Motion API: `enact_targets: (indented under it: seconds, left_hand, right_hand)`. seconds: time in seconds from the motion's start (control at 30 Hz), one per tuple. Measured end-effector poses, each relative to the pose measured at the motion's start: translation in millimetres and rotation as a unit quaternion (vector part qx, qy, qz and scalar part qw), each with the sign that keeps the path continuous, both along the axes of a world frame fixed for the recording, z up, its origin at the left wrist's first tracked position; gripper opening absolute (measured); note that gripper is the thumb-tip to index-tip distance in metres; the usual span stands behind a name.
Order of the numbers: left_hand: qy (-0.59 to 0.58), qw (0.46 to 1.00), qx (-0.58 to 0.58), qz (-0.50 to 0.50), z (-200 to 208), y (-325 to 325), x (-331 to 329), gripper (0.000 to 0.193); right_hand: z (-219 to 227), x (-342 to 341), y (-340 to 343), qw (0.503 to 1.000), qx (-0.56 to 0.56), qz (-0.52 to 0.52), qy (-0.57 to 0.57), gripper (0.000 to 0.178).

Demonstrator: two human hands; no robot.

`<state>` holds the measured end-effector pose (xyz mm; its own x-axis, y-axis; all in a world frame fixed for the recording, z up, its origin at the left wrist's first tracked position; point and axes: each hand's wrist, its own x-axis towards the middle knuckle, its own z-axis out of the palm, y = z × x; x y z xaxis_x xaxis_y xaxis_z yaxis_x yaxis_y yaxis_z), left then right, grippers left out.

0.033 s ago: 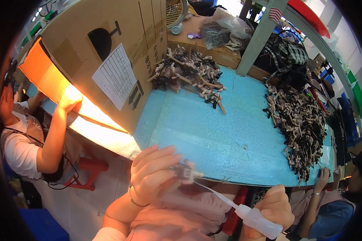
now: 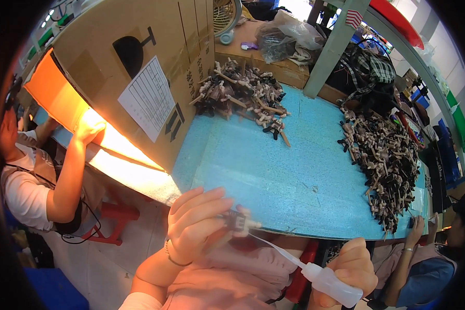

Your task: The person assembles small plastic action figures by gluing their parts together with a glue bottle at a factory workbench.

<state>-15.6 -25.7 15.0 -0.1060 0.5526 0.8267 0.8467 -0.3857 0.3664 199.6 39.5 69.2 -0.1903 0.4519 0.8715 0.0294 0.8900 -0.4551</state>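
My left hand is closed around a small doll-like figure with a dark body and pale limbs, held just over the near table edge. In my right hand, lower and to the right, is a white squeeze bottle, gripped with its long thin nozzle pointing up and left. The nozzle's tip reaches the figure; whether it touches cannot be made out. A pile of similar figures lies at the far left of the blue tabletop. Another, larger pile of figures covers the right side.
A large cardboard box stands on the left, its far side lit orange. One person works beyond it; another person sits at the right. A grey metal post, plastic bags and a fan are at the back.
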Motion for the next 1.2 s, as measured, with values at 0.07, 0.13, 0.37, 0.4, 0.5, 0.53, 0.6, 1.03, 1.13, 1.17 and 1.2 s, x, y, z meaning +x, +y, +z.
enact_targets:
  seconds: [0.07, 0.13, 0.37, 0.4, 0.5, 0.53, 0.6, 1.03, 1.13, 1.17, 1.2]
  left_hand:
    - [0.002, 1.0, 0.0, 0.004, 1, 0, 0, 0.034]
    - [0.002, 1.0, -0.003, 0.006, 1, 0, 0, 0.034]
    - [-0.01, 1.0, 0.015, 0.021, 2, 4, 0, 0.043]
    - [-0.01, 1.0, 0.016, 0.02, 2, 4, 1, 0.043]
    - [-0.06, 0.998, -0.007, -0.024, -1, 4, 1, 0.037]
    - [-0.06, 0.998, 0.003, -0.018, -1, 6, 0, 0.042]
    - [-0.058, 0.998, 0.015, -0.011, -3, 6, -1, 0.046]
    - [-0.202, 0.971, -0.026, -0.125, -13, 2, 0, 0.037]
    - [-0.231, 0.962, -0.026, -0.14, -12, 0, 2, 0.035]
    - [-0.242, 0.959, -0.029, -0.144, -12, 0, 3, 0.034]
    - [-0.242, 0.959, -0.028, -0.145, -12, 0, 4, 0.034]
  right_hand:
    - [2, 1, 0, 1.0, -0.011, 0.021, -0.015, 0.025]
    - [2, -2, -3, 1.0, -0.018, 0.008, -0.017, 0.025]
    - [2, -3, -3, 1.0, -0.016, -0.013, -0.019, 0.03]
    - [5, 4, -1, 1.0, -0.015, -0.014, -0.019, 0.03]
    - [8, 15, 5, 0.988, -0.046, 0.107, -0.104, 0.022]
    - [1, 2, 4, 0.997, -0.028, 0.058, -0.049, 0.031]
    - [-3, -4, 2, 1.0, -0.009, 0.009, 0.007, 0.041]
    - [-7, 4, 1, 0.998, -0.052, 0.027, -0.003, 0.05]
    - [-17, 12, 4, 0.998, -0.057, 0.034, 0.02, 0.05]
    - [-18, 12, 4, 0.997, -0.061, 0.037, 0.037, 0.051]
    - [-17, 10, 5, 0.997, -0.061, 0.037, 0.037, 0.051]
